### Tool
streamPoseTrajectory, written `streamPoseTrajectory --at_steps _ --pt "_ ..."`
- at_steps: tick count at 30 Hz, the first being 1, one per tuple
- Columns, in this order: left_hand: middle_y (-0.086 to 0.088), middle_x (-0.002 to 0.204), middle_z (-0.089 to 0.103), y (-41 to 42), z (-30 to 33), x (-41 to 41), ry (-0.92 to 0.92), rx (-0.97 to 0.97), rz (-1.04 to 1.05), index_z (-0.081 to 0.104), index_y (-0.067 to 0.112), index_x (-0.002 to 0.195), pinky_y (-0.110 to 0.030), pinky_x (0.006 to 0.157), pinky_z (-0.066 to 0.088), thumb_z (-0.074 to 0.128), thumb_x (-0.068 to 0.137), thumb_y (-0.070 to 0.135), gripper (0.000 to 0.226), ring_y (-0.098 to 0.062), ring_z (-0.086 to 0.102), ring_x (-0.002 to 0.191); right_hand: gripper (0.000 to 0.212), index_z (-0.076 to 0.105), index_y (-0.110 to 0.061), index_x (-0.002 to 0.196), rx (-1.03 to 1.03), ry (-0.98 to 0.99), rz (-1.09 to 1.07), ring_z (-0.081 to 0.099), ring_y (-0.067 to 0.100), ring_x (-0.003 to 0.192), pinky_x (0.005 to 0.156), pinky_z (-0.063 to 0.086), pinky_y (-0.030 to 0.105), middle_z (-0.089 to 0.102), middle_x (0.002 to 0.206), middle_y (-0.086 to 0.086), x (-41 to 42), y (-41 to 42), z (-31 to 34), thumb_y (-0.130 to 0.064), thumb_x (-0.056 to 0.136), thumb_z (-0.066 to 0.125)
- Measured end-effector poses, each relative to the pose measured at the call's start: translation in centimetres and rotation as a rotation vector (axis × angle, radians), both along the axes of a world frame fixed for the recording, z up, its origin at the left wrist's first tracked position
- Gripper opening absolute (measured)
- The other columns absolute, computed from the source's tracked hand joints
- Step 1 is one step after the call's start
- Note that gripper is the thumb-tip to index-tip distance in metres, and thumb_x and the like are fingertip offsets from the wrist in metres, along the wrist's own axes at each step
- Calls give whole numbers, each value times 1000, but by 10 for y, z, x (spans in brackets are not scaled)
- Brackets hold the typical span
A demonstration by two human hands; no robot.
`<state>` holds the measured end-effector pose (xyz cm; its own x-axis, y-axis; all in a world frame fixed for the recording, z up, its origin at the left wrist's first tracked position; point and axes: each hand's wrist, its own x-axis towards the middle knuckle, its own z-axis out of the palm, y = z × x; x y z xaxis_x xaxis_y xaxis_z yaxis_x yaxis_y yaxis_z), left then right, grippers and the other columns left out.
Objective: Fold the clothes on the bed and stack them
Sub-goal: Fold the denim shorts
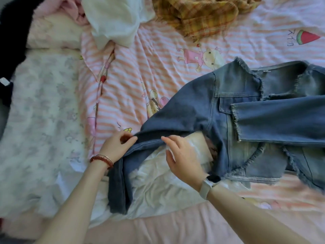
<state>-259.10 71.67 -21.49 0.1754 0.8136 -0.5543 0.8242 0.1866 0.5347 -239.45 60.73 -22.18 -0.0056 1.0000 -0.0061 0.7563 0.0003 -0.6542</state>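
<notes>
Both hands have a grip on one sleeve (158, 134) of the denim jacket (246, 110), low in the middle of the frame: the left hand (116, 147) pinches the fold of cloth between thumb and fingers, fingers curled tight, and the right hand (182, 157) pinches the same ridge just beside it, its thumb tip on top of the denim and its fingers tucked under. Between them the sleeve is lifted a little off the bed (133, 71), and its frayed cuff end trails down toward the bottom of the frame, past the left wrist. The rest of the jacket lies spread at the right, the other sleeve already laid across its front. Under the lifted sleeve shows something white and crumpled, though I cannot tell what. Further off, at the top of the frame, a white garment (112, 20) and a yellow plaid one (197, 14) lie unfolded, with something dark (12, 41) at the upper left. By the look of it this is the sleeve-folding step of the first piece, with most of the task left. The next move calls for carrying this sleeve rightward over the jacket's front, laying it flat across the other one, then halving the body.
</notes>
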Motion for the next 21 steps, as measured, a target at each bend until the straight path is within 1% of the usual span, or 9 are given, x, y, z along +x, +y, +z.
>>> streamPoseTrajectory --at_steps 2,4,6,8,10,12,15,17,21 --pt "0 111 59 -20 1 -25 41 0 56 59 14 115 -28 89 43 67 84 31 36 -19 57 103 30 59 -3 118 -114 98 -52 60 27 92 77 47 30 61 102 8 -29 -8 -3 -11 90 55" --pt "0 109 58 -36 2 -42 81 -44 139 56 10 118 -27 85 41 67 83 35 44 -21 57 104 24 59 -8 109 -283 336 -343 59 17 83 73 40 22 60 87 -3 -52 -8 -1 -24 92 55" --pt "-2 98 65 -48 3 -51 22 -113 173 61 8 104 -27 77 43 66 84 35 35 -22 60 94 29 58 -9 95 -494 596 -651 59 15 75 71 43 26 60 75 -4 -69 0 3 -38 88 59" --pt "-3 79 63 -58 10 -52 -43 -85 148 60 3 89 -29 67 43 65 84 32 30 -20 59 76 37 51 -9 76 -652 849 -779 54 17 62 59 44 27 53 64 3 -82 8 8 -43 85 61" --pt "0 63 49 -65 20 -50 -142 -7 125 51 1 74 -22 56 37 63 87 25 29 -13 45 59 40 41 -13 62 -734 974 -848 43 15 46 45 37 23 40 55 6 -90 13 19 -35 86 63" --pt "3 59 36 -70 34 -48 -276 27 114 43 7 66 -16 51 30 58 90 19 30 -7 33 54 38 41 -14 58 -777 1016 -953 37 12 41 44 32 22 38 51 3 -91 16 27 -23 87 62" --pt "3 63 37 -72 50 -51 -426 -3 149 49 3 72 -14 56 31 52 93 12 23 -3 34 58 21 52 -13 69 -743 1091 -977 38 6 39 41 31 16 45 57 0 -85 13 42 -11 89 58" --pt "3 64 41 -76 56 -52 -410 1 133 51 1 77 -13 58 33 53 92 11 18 -2 38 58 2 55 -9 91 -707 1225 -986 47 4 46 42 34 13 53 66 0 -78 5 54 -8 90 57" --pt "3 56 40 -93 65 -47 -229 294 190 54 6 74 -12 52 34 61 88 11 17 -5 42 54 18 51 -11 108 -593 1583 -942 68 12 69 65 51 22 71 79 1 -69 -7 75 -1 93 50"
